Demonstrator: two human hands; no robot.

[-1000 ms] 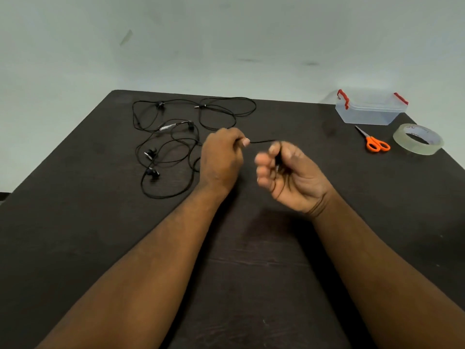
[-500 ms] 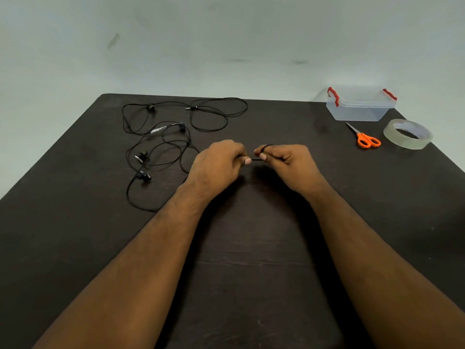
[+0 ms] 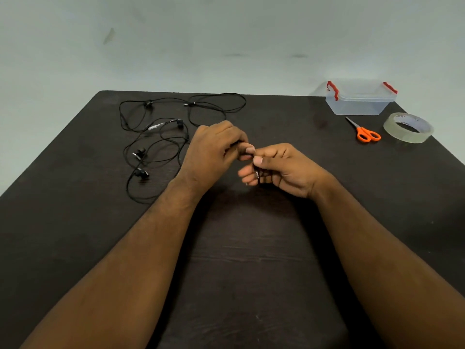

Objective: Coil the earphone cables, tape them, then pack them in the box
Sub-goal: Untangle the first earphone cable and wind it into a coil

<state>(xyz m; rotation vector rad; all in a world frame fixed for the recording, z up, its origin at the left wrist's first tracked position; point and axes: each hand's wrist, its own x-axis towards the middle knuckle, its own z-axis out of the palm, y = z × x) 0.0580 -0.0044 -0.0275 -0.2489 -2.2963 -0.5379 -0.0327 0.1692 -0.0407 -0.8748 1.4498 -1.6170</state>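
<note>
My left hand [image 3: 214, 154] is curled over the black earphone cable [image 3: 156, 147], pinching a strand of it between thumb and forefinger, with the knuckles turned up toward me so that I cannot see how much of the cable runs through the palm. My right hand [image 3: 281, 170] sits just beside it, thumb tips almost touching, and its fingers [image 3: 247, 176] are bent inward round a small bundle of the same cable, a few dark loops showing between the fingers and the palm with a bit of metal glinting among them. Both hands hover close above the dark table [image 3: 251, 273], near its middle. The rest of the cable lies loose on the table beyond and to the left of my left hand, in wide tangled loops with several black earbuds and a pale inline piece scattered through them; one strand leads from that tangle toward my left fingers. Well off to the right of my right hand, near the far edge of the table, stands the clear plastic box [image 3: 359, 102] with red clips. Nearer to me than the box lie the orange-handled scissors [image 3: 364, 132], and just right of them the roll of clear tape [image 3: 407, 128] lies flat.
</note>
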